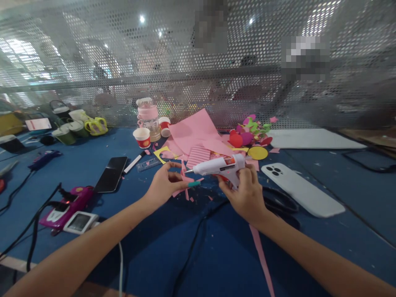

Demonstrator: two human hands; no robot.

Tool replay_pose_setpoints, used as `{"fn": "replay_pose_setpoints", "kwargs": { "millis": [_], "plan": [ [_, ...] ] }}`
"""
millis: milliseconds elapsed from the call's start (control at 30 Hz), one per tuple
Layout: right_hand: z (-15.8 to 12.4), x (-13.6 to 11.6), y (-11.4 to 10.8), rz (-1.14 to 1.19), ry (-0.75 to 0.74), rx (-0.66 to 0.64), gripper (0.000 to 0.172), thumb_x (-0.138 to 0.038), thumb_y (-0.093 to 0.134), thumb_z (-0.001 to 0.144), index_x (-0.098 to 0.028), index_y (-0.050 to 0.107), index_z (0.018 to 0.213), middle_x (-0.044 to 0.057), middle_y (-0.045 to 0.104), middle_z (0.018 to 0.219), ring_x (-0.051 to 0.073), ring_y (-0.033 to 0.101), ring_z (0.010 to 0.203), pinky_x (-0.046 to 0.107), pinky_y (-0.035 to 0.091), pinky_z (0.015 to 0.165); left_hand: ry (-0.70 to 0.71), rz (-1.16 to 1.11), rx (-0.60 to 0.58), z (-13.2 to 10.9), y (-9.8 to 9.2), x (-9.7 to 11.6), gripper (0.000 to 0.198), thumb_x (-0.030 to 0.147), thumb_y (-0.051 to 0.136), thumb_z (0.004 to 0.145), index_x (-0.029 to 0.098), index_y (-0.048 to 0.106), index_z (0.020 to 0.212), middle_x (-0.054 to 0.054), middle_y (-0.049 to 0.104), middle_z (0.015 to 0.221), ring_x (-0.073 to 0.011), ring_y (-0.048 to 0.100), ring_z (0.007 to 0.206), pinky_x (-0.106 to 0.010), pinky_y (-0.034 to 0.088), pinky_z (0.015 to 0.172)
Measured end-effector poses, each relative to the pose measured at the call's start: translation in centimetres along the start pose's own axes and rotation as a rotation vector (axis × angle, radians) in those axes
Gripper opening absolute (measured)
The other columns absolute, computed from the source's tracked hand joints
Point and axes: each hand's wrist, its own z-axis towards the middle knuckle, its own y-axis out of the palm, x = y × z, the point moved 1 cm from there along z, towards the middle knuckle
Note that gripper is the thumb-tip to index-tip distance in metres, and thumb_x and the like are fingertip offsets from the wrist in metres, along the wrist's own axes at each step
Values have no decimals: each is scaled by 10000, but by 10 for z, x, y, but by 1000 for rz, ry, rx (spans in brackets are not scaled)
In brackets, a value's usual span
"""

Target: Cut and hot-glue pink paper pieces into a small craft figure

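Note:
My right hand (247,196) is wrapped around the handle of a white hot glue gun (213,166), whose metal nozzle points left. Just in front of that nozzle, my left hand (162,183) has thumb and fingers curled around a narrow pink paper strip (186,194). A slim teal piece (194,184) sticks out from the thumb tip; what it is I cannot make out. Behind both hands lies a pile of pink paper (194,128), with a striped pink piece (199,156) at its front. A black cord (198,231) runs across the blue table below the gun.
Left stand a black phone (111,174), a marker (134,162), a purple power strip (66,206) and a red-and-white paper cup (142,138). A bottle (149,119) is behind. Right lie a white phone (301,189), a yellow disc (258,153) and colourful cutouts (247,134). Perforated metal panel (173,74) rises behind.

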Motion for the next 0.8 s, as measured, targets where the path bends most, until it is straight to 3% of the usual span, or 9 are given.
{"fn": "replay_pose_setpoints", "kwargs": {
  "millis": [800],
  "plan": [
    [0,1,-1,-10,-30,-9,217,-325,513,787,-223,326,746,21,434,709,156,517,578,237,410,382,-10,2,16,-1,1,3,443,207,758,515,171,475,854,40,614,536,-107,571,471,-212,419,461]
  ]
}}
